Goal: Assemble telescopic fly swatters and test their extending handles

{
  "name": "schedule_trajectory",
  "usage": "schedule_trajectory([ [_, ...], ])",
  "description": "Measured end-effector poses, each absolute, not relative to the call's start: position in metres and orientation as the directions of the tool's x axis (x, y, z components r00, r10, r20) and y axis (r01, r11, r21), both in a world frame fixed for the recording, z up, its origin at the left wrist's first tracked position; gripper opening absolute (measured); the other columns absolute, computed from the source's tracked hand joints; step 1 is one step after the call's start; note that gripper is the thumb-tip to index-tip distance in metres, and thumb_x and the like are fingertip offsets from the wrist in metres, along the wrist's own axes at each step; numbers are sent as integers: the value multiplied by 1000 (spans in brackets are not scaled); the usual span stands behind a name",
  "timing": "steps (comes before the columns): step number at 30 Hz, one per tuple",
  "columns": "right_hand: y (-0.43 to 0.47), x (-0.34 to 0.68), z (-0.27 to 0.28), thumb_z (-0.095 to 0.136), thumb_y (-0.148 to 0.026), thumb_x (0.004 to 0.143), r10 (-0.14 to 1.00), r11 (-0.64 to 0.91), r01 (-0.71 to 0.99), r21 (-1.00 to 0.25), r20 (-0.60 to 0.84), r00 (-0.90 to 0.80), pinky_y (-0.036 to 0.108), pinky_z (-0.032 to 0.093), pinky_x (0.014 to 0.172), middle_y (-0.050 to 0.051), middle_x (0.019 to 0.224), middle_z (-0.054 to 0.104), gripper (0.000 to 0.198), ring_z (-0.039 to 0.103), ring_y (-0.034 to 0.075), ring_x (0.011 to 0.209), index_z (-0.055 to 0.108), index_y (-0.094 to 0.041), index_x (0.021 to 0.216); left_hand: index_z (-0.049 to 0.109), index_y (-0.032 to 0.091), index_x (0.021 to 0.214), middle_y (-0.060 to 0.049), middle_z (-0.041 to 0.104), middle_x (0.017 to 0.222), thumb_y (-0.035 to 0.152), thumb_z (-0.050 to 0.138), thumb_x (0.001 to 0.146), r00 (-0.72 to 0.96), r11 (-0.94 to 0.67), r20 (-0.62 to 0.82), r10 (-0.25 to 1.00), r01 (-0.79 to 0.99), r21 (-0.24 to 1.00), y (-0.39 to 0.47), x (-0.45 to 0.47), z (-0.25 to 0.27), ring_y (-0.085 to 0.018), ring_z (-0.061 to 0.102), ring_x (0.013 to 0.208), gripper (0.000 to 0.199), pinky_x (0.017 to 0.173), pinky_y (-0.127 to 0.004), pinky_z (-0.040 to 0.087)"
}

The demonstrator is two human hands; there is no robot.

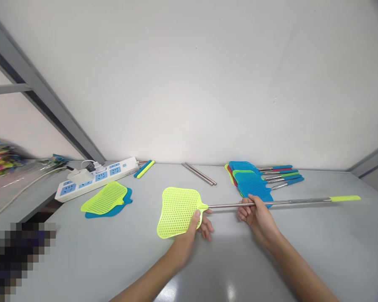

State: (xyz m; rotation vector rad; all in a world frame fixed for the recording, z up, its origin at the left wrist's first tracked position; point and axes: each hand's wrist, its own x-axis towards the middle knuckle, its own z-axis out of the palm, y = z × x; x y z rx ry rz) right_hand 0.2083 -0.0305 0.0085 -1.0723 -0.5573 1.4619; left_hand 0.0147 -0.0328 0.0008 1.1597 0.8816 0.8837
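Note:
A yellow-green fly swatter with a long metal rod and a yellow-green handle grip lies across both hands above the table. My left hand holds it by the base of the perforated head, thumb on top and fingers beneath. Around the middle of the rod, my right hand is closed, with its fingers curled. The rod is extended, and its grip points to the right. Behind my right hand lies a pile of finished-looking swatters with blue, green and red heads, partly overlapping one another.
At the back left stands a white power strip with plugs in it. Loose yellow-green and blue swatter heads overlap in front of it. Two handle grips and metal rods lie near the wall. Plastic-bagged items sit far left.

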Motion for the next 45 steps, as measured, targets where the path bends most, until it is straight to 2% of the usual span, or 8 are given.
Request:
schedule_trajectory([
  [6, -29, 211, 13, 40, -34, 77, 947, -157, -542, -826, -281, 155, 26, 29, 47, -3, 47, 27, 37, 30, 11, 45, 33, -19, 44, 58, 16, 70, -3, 56, 61, 39, 35, 83, 348, 88, -90, 933, 20, 996, -33, 10, 6, -16, 50, 65, 35, 68, -28, 37],
  [20, -29, 214, 15, 39, -37, 77, 961, -132, -470, -873, -229, 155, 26, 30, 48, -2, 44, 33, 38, 33, 11, 44, 37, -19, 44, 59, 19, 88, -3, 59, 71, 36, 45, 78, 361, 70, -74, 929, 24, 997, -34, 8, 10, -16, 51, 68, 24, 71, -30, 37],
  [22, -30, 207, 16, 37, -40, 78, 974, -148, -366, -919, -200, 109, 26, 32, 50, -1, 44, 38, 41, 36, 12, 45, 40, -19, 43, 53, 22, 104, -3, 59, 78, 34, 50, 75, 361, 82, -63, 930, -36, 996, -35, 10, 8, -15, 51, 68, 31, 73, -30, 37],
  [25, -33, 192, 12, 37, -46, 75, 975, -217, -225, -950, -222, -5, 26, 32, 49, 0, 42, 41, 46, 39, 12, 43, 43, -18, 40, 29, 27, 126, -2, 57, 84, 31, 53, 74, 370, 104, -61, 927, -97, 990, -36, 12, 6, -13, 51, 65, 57, 73, -30, 37],
  [29, -39, 173, 4, 36, -46, 75, 963, -265, -182, -947, -251, -97, 25, 31, 48, 0, 40, 41, 45, 39, 11, 41, 43, -17, 40, 14, 31, 130, 0, 53, 87, 32, 48, 78, 420, 94, -62, 905, -56, 994, -36, 11, 7, -12, 50, 65, 62, 73, -30, 38],
  [38, -46, 166, 15, 36, -46, 76, 945, -328, -208, -922, -315, -93, 24, 30, 46, -1, 43, 42, 44, 39, 10, 42, 41, -17, 43, 36, 24, 119, 0, 55, 76, 34, 35, 84, 435, 32, -36, 900, 15, 999, -36, 10, 13, -14, 49, 69, 37, 75, -29, 34],
  [41, -48, 165, 17, 36, -44, 77, 934, -357, -234, -904, -340, -111, 23, 30, 46, -1, 44, 41, 43, 38, 10, 42, 40, -17, 44, 53, 19, 98, -1, 55, 71, 33, 34, 84, 431, 19, -14, 902, -7, 1000, -36, 11, 11, -14, 48, 67, 27, 71, -27, 36],
  [45, -47, 165, 14, 35, -42, 78, 939, -344, -233, -910, -329, -103, 23, 30, 46, -1, 44, 40, 43, 38, 10, 42, 41, -17, 44, 57, 16, 76, -2, 53, 65, 33, 30, 85, 426, 20, -1, 905, -40, 999, -35, 11, 10, -14, 47, 62, 34, 65, -27, 36],
])
